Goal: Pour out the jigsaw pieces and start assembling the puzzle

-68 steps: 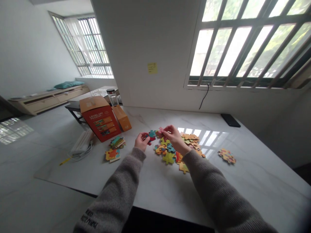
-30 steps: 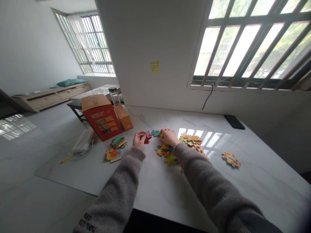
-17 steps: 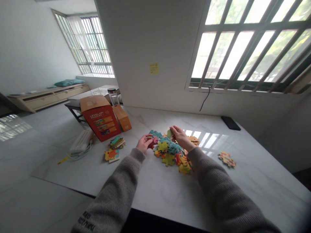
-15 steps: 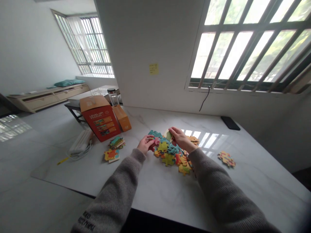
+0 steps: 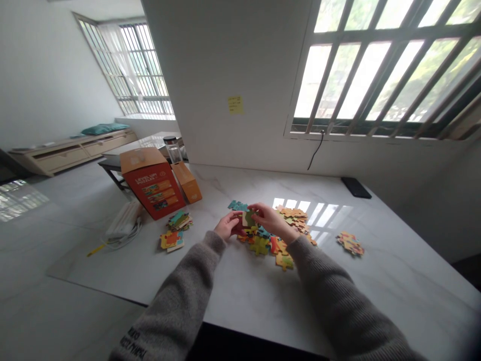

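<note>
Above a heap of jigsaw pieces point(image 5: 260, 245), my left hand point(image 5: 227, 225) is closed on dark red puzzle pieces point(image 5: 238, 229). My right hand point(image 5: 272, 220) pinches a green and cream puzzle piece point(image 5: 248, 218), right beside the red ones; whether they touch I cannot tell. Teal pieces point(image 5: 236, 205) lie just beyond my left hand. Orange pieces point(image 5: 295, 216) spread out beyond my right wrist. Part of the heap is hidden by both hands.
To the left stand a red puzzle box point(image 5: 154, 188) and a smaller orange box point(image 5: 189, 183). Small piece stacks point(image 5: 172, 240) lie near a white power strip point(image 5: 124, 220). On the right are another piece cluster point(image 5: 350, 243) and a black phone point(image 5: 355, 188).
My right hand has moved left and slightly down, bringing the green and cream puzzle piece to my left hand. More of the orange pieces now shows. My left hand has barely shifted.
</note>
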Demonstrator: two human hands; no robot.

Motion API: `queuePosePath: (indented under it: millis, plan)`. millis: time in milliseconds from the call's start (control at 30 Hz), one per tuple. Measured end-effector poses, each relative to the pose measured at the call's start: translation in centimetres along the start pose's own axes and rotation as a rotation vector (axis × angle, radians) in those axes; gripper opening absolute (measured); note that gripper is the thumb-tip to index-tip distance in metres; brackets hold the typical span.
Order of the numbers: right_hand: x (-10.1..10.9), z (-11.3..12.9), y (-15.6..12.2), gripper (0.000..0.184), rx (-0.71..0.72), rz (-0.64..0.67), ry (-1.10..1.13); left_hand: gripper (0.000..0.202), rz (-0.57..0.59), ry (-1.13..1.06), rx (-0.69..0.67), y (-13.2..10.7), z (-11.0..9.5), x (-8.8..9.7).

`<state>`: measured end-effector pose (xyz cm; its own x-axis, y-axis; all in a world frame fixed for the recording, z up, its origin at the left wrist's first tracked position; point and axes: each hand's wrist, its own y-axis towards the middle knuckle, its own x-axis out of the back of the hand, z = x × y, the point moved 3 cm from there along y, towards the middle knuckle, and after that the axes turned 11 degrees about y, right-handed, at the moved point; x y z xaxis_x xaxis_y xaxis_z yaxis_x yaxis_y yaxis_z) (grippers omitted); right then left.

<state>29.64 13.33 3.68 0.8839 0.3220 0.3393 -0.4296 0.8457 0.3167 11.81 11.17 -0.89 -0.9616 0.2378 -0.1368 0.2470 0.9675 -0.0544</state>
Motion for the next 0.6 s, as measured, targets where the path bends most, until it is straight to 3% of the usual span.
queuePosePath:
  millis: [133,233,300,433,500,600]
  plan:
    - [-1.0,1.0,-0.1,0.034,0.018,0.015,-0.012,0.054,0.000,0.024,-0.040,0.0,0.2,-0.3]
    - [-0.9,1.4,-0.3,0.039,-0.019,0.026,0.089,0.058,-0.075,0.034,-0.092,0.2,-0.3,0.6]
    - [-0.2,1.1,-0.3,0.036,-0.039,-0.006,0.093,0.055,-0.224,0.035,-0.162,0.4,-1.0,2.3]
    - [0.7,-0.5,0.2,0.028,-0.010,-0.090,-0.102,0.041,-0.642,0.003,-0.275,0.3,-2.0,6.3]
    - [0.4,-1.3,1.1,0.026,0.026,-0.108,-0.255,0.039,-0.718,-0.005,-0.272,0.2,-2.0,7.1]
    - [-1.1,-2.2,2.9,0.024,0.061,-0.061,-0.504,0.040,-0.700,0.014,-0.261,0.3,-1.7,6.8]
